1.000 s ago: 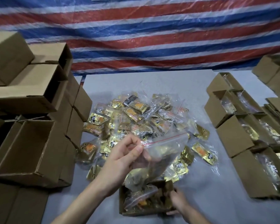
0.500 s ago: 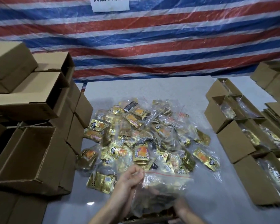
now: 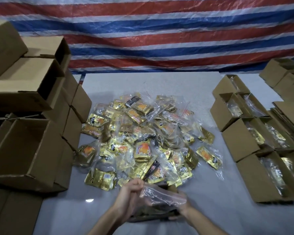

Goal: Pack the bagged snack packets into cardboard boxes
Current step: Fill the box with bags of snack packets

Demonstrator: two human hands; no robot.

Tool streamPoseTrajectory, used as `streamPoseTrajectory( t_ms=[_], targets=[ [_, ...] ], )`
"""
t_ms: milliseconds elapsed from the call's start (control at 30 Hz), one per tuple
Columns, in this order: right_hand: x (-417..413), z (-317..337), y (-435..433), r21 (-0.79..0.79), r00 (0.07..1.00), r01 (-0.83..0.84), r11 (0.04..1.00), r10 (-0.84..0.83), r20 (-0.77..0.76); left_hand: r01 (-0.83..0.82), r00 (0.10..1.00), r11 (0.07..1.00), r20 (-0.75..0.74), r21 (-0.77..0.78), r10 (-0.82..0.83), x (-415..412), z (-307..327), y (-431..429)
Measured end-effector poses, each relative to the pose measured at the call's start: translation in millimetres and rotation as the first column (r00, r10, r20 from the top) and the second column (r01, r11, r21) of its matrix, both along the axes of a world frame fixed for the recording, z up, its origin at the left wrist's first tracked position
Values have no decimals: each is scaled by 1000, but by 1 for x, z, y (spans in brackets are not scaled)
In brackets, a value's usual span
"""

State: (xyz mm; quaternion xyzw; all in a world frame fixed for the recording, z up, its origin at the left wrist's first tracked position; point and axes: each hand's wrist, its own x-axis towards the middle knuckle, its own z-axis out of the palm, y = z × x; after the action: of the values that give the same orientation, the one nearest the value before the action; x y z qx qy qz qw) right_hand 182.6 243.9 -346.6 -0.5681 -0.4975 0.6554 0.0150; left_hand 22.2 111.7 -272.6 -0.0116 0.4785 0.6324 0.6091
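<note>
Head view: finds left hand (image 3: 131, 195) pinching clear bag (image 3: 161, 196) at 6 o'clock over cardboard box (image 3: 159, 216); cannot tell right hand (image 3: 182, 206) grip, blurred; notes packet pile (image 3: 143, 141) toward 12 o'clock.

Single head cam, wide-angle, looking forward and down across the tabletop (image 3: 159, 85). Left hand (image 3: 131, 192), right hand (image 3: 182, 206) and clear bag (image 3: 161, 195) sit close at bottom edge; striped tarp (image 3: 159, 39) far at top. Cardboard boxes (image 3: 27, 150) fill both side edges.
</note>
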Motion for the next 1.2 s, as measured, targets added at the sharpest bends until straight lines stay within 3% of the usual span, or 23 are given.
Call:
streamPoseTrajectory(
  t_ms=[233, 400, 533, 600, 700, 933, 1000, 1100, 1133, 1200],
  targets=[
    [-1, -3, 5, -57, 994, -55, 997, 60, 88, 92, 984, 991, -140, -100, -106, -10, -27, -5],
    [-4, -5, 8, -73, 997, 47, 996, -42, 71, 142, 936, 974, -296, -176, -190, -16, -32, -12],
    [-3, 1, 8, -24, 980, -128, 991, 130, 149, 486, 670, 823, -480, -293, -566, -10, -33, -27],
    [-3, 4, 7, -40, 969, -169, 985, 174, 173, 530, 584, 802, -567, -276, -581, -2, -38, -29],
    [-2, 10, 6, -21, 946, -240, 971, 239, 217, 477, 521, 849, -705, -227, -481, 8, -37, -26],
    [-2, 13, 8, -13, 923, -298, 954, 292, 251, 436, 576, 873, -678, -218, -457, -2, -49, -30],
    [-2, 12, 8, -6, 917, -310, 951, 301, 264, 480, 494, 821, -678, -310, -545, -1, -55, -27],
    [-2, 9, 9, -15, 919, -304, 953, 297, 260, 516, 239, 649, -633, -560, -736, 1, -52, -21],
    [-1, 8, 9, -21, 919, -304, 952, 299, 258, 508, 191, 615, -617, -603, -763, 2, -52, -20],
    [-1, 9, 9, -20, 921, -300, 954, 296, 254, 487, 184, 606, -605, -628, -775, 7, -52, -18]
  ],
)
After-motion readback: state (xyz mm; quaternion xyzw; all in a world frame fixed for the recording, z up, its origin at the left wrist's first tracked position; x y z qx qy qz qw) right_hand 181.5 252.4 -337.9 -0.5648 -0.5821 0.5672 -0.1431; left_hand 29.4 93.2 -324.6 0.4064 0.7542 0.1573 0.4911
